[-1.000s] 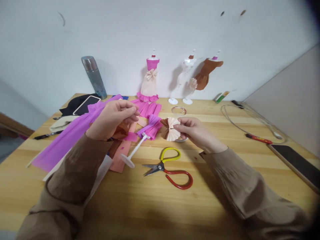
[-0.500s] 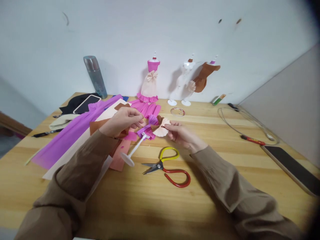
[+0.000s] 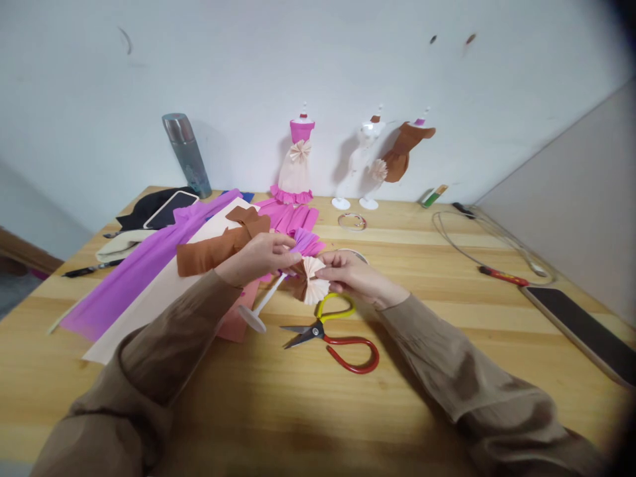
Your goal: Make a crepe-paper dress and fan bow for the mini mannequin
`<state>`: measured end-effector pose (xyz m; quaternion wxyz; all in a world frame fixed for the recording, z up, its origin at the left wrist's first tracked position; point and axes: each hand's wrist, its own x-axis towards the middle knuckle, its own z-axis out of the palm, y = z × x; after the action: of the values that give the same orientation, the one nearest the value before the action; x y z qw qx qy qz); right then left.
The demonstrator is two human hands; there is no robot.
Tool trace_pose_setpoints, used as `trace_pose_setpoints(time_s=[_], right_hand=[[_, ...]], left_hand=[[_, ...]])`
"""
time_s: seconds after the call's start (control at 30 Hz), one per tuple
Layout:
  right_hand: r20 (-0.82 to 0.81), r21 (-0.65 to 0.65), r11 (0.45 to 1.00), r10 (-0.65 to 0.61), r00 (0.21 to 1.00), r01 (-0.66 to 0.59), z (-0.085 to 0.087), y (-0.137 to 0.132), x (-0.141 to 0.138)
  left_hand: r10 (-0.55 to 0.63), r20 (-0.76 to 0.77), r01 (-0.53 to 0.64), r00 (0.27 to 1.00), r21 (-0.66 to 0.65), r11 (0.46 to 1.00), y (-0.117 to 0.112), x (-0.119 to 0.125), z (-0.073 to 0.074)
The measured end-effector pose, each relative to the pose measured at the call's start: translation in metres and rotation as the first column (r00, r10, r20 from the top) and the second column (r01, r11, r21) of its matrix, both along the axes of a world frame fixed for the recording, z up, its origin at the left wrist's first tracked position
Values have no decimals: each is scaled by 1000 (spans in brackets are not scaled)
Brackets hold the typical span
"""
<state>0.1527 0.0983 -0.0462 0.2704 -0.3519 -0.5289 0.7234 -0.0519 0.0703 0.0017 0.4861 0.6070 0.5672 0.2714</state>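
Note:
My right hand (image 3: 352, 275) pinches a pleated paper bow (image 3: 316, 281), cream on its near face with brown folds on its left side. My left hand (image 3: 261, 258) has its fingers closed at the bow's left edge, where the brown folds are; the fingertips are partly hidden. Just behind the bow shows a fanned purple pleated paper (image 3: 308, 242). A small white mannequin stand (image 3: 254, 318) lies tipped over below my left hand, its upper part hidden by hands and paper. Scissors (image 3: 316, 330) with yellow and red handles lie partly open in front of the bow.
Brown crepe paper (image 3: 209, 255), a purple sheet (image 3: 134, 278) and a cream sheet (image 3: 132, 318) lie at left. Against the wall stand a pink-and-cream dressed mannequin (image 3: 295, 165), a bare white one (image 3: 365, 142) and a brown-dressed one (image 3: 402, 149). A phone (image 3: 579, 331) lies right, a flask (image 3: 187, 156) back left.
The bow has turned and come down toward the scissors in my right hand. My left hand has moved right and down, from apart to touching the bow.

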Motion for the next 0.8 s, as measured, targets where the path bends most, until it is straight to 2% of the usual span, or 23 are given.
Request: trace_pose_setpoints(time_s=[0.07,0.17,0.23,0.33,0.47,0.63,0.8], right_hand=[[8,34,999,11,1000,-11,2,-5,-3],[-39,57,998,-38,999,40,1,-13,-6],[-89,33,997,-71,993,75,1,-16,-6],[-86,33,998,-52,995,55,3,-18,-4],[9,121,992,-39,999,38,4,-17,0],[15,92,989,-119,993,117,1,-16,1],[19,217,974,-72,997,66,1,-17,1]], left_hand=[[-81,4,81,997,-40,996,-1,2,-4],[-233,30,233,972,5,972,-2,3,-3],[-276,52,275,960,16,961,-3,2,-1],[-240,45,241,970,-22,970,-1,-2,-1],[-181,-15,181,983,44,982,2,-6,-3],[-230,-31,232,973,98,968,2,-6,-5],[-248,-83,259,965,176,950,1,-5,-9]])
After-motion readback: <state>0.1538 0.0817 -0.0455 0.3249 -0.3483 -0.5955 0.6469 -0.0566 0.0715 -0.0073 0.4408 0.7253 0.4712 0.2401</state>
